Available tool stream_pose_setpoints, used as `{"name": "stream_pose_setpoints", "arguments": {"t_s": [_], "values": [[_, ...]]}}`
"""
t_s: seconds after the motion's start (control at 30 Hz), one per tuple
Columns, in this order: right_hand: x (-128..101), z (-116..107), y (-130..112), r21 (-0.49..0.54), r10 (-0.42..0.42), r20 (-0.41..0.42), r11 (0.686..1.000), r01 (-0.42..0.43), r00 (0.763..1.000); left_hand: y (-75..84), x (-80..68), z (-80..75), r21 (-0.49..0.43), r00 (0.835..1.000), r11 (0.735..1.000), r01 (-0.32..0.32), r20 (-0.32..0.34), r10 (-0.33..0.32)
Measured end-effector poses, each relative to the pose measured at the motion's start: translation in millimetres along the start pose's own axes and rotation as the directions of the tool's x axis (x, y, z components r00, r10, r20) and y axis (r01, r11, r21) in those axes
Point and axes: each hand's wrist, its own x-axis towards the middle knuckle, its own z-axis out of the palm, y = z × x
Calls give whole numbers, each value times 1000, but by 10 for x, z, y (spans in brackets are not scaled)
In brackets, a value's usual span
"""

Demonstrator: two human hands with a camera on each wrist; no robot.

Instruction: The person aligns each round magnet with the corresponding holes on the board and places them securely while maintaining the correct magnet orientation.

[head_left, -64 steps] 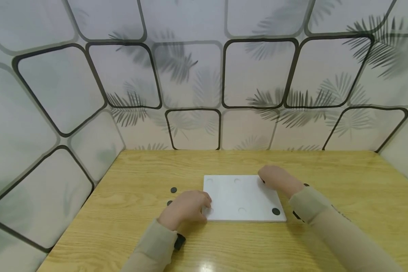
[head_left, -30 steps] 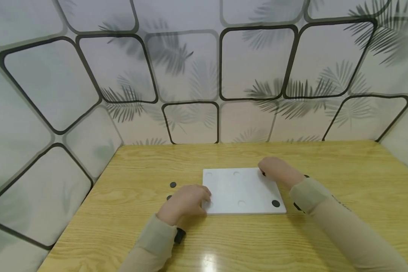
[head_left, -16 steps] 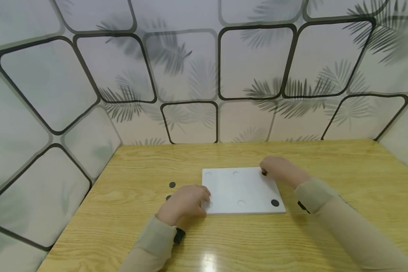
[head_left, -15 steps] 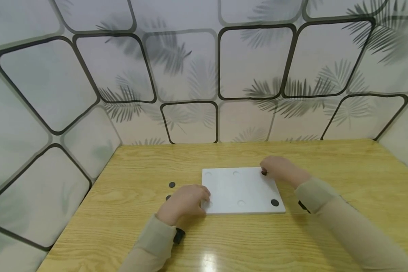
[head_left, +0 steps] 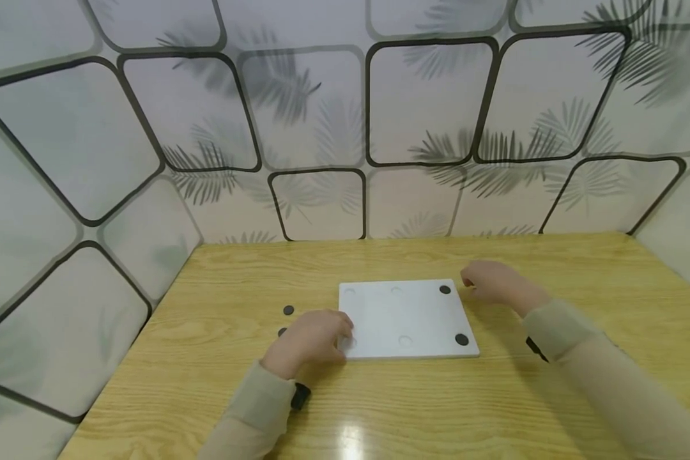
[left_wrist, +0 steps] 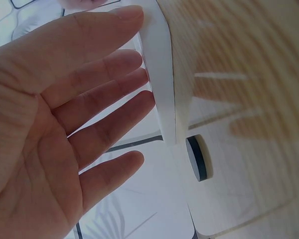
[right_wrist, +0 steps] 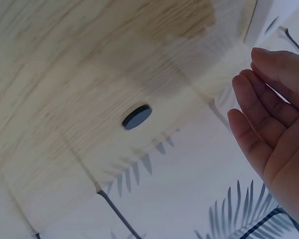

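A white rectangular board [head_left: 402,319] with shallow round recesses lies on the table. One black disc [head_left: 445,289] sits at its far right corner, another black disc [head_left: 462,339] at its near right corner. My left hand [head_left: 310,342] touches the board's left edge; in the left wrist view its fingers are fairly straight and spread beside the white edge [left_wrist: 159,74]. Just off the far right corner, my right hand [head_left: 497,283] is above the table. Its fingers are loosely bent with nothing between them, as the right wrist view shows.
Left of the board lie two loose black discs, a farther disc [head_left: 288,310] and a nearer disc [head_left: 282,331] partly behind my left hand. The right wrist view shows a loose disc [right_wrist: 137,117] on the wooden table [head_left: 379,409]. A patterned curtain [head_left: 322,128] stands behind.
My right hand has let go of the black disc at the far right corner and moved right, off the board. The left hand stays at the left edge.
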Motion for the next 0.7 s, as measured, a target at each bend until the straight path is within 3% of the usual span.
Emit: {"name": "stream_pose_setpoints", "arguments": {"t_s": [0.7], "values": [[-176,-48,233,38,-10,14,999,9,1000,-7,3,-7,-13,1000,1000,6,-3,-6]]}}
